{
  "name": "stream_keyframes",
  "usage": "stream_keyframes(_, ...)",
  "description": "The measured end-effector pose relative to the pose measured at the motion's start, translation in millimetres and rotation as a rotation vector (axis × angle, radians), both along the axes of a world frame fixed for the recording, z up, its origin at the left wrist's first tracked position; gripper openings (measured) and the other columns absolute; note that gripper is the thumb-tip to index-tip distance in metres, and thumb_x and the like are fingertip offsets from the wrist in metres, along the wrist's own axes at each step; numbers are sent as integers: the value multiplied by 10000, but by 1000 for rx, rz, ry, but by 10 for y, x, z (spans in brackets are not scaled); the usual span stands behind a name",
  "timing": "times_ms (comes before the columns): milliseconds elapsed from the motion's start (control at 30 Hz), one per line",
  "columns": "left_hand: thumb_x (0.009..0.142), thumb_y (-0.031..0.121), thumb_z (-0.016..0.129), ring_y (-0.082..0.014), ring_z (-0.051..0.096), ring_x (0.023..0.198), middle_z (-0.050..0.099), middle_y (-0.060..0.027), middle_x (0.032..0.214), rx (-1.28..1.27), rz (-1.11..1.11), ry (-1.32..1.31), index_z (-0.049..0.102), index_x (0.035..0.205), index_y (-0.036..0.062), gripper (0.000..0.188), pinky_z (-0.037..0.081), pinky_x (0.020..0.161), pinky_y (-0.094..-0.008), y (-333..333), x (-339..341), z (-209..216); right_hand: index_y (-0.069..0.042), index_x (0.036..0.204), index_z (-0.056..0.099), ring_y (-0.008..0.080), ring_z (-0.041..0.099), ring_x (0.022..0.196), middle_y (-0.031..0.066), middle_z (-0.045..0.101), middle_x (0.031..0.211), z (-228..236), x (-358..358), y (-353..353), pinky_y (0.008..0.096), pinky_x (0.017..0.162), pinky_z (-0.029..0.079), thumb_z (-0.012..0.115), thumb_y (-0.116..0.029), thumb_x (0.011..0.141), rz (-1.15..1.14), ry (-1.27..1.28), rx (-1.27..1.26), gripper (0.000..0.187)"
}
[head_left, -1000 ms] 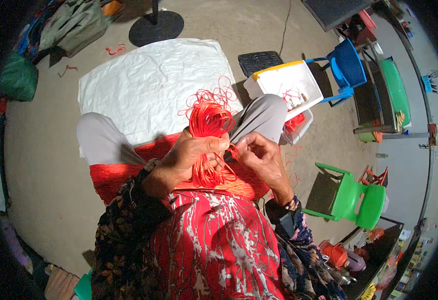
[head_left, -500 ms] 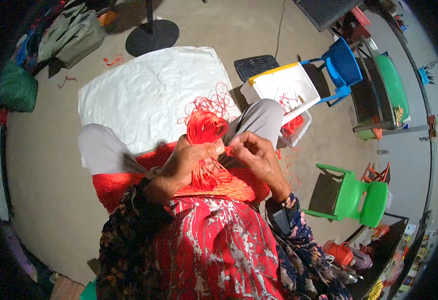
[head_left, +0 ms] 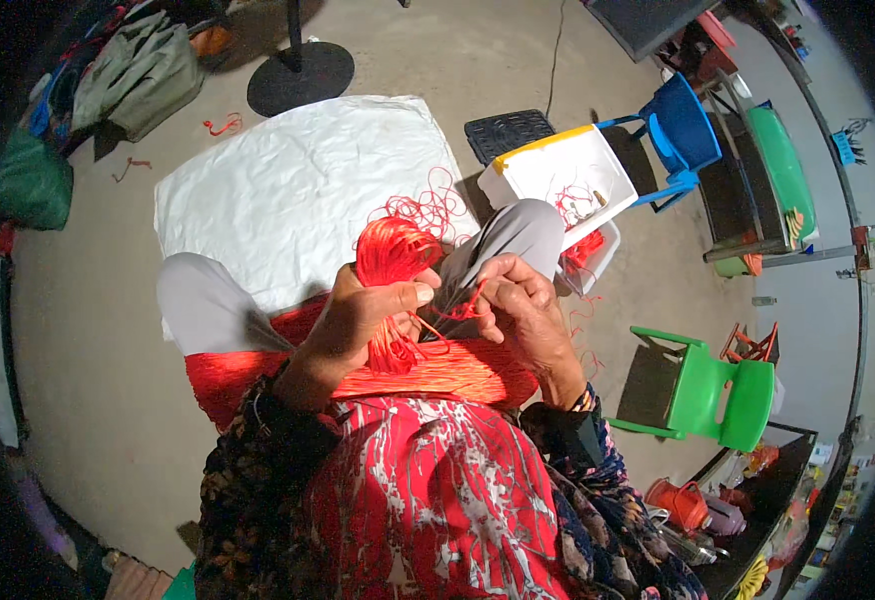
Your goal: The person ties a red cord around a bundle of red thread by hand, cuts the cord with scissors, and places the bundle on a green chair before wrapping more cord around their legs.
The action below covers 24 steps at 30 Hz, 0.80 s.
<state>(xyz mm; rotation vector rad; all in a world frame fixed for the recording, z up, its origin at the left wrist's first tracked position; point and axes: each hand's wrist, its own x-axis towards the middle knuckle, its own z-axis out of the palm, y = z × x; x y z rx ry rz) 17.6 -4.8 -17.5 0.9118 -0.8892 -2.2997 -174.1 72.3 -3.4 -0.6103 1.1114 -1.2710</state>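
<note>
My left hand (head_left: 363, 315) is closed around a looped bundle of red cord (head_left: 394, 250), its loops fanning out above the thumb and hanging below the fist. To the right, my right hand (head_left: 523, 310) pinches a thin red strand (head_left: 468, 305) between thumb and fingers; part of that strand crosses the gap between the hands. Across my lap lies a thick layer of orange-red cords (head_left: 458, 372). Loose, curly red cord (head_left: 433, 210) spills onto the white sheet (head_left: 298, 170) beyond the bundle.
At the right of the sheet stand a white box (head_left: 613, 175) with cord scraps inside, a blue chair (head_left: 683, 130) and a green chair (head_left: 713, 390). A black round base (head_left: 301, 78) stands behind the sheet. Bundled cloth (head_left: 138, 80) lies at the far left.
My right hand has moved slightly right and away from the left, drawing the strand between them. The left hand has turned a little and shifted left with the bundle.
</note>
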Motion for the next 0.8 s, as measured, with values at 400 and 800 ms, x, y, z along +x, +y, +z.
stream_keyframes(400,757,142,715,-84,562,557,643,-29,757,-330,-92,-63,648,908,15,208,466,497,-222,93,-172,143,-15,951,523,80,442,489,51,539,676,87,63,-24,200,439,343,499,-73,884,-40,-18,13,93)
stream_keyframes(800,777,137,699,-77,537,545,593,-24,738,7,-89,46,591,930,31,216,462,486,-233,88,-111,116,-48,901,515,44,358,483,-26,423,625,95,42,-1,192,419,289,497,-75,870,18,-96,39,44)
